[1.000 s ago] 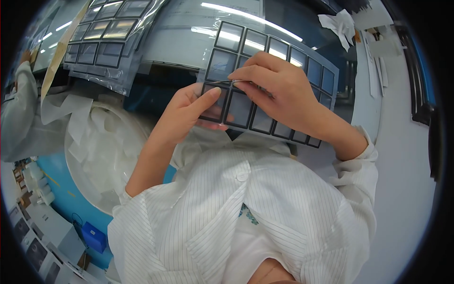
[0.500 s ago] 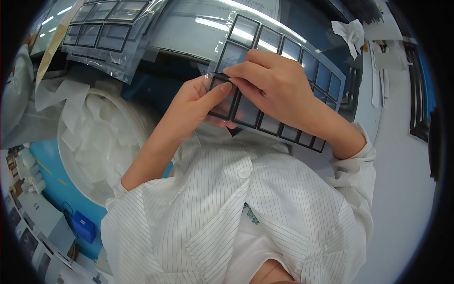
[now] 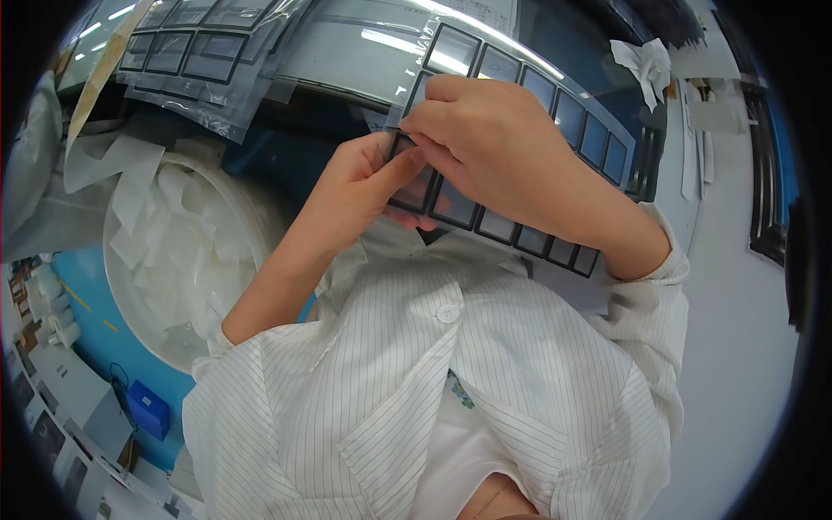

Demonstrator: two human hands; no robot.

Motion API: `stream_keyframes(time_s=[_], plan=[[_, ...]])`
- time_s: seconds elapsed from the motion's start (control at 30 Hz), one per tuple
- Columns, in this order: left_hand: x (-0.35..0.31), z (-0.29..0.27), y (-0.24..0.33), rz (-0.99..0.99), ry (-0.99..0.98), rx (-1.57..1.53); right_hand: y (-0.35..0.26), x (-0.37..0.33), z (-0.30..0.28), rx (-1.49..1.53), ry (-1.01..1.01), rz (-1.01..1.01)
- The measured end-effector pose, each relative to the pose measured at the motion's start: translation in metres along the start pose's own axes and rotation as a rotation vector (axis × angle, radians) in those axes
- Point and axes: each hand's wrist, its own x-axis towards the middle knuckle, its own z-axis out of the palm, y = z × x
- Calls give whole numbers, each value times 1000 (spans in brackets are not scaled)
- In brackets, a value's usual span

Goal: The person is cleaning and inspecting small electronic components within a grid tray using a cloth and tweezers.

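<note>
A clear plastic sheet (image 3: 497,227) printed with rows of black-framed rectangular windows lies tilted in front of my chest. My left hand (image 3: 360,182) grips its near left corner, thumb on top and fingers showing through from underneath. My right hand (image 3: 503,143) reaches over the sheet from the right, its thumb and index finger pinched together at the left edge, just above my left thumb. What lies between those fingertips is too thin or too hidden to make out. The right hand and wrist cover the middle windows.
At the upper left, more black-framed sheets (image 3: 204,56) lie in clear plastic. A white round bin (image 3: 117,260) full of pale film strips stands by my left arm. Crumpled white paper (image 3: 643,69) lies at the upper right. A blue box (image 3: 148,410) is at the lower left.
My right hand has shifted slightly up and left, its fingertips moving away from my left thumb along the sheet's edge. My left hand keeps its grip in nearly the same place.
</note>
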Motion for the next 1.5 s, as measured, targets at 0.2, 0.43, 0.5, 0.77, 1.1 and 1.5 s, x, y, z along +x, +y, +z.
stream_keyframes(time_s=[0.2,0.43,0.5,0.77,1.1,1.5], plan=[[1,1,1,-20,-2,-18,-1,-9,-8,-31,-32,47],[0,0,5,-50,10,-24,4,-27,-11,35,-3,82],[0,-2,6,-72,11,1,5,-33,-13,55,6,96],[0,4,6,-69,59,-2,8,-61,-27,55,-24,164],[1,1,3,-71,71,42,13,-100,-42,39,-34,282],[2,1,0,-78,90,45,21,-160,-64,-61,-100,422]])
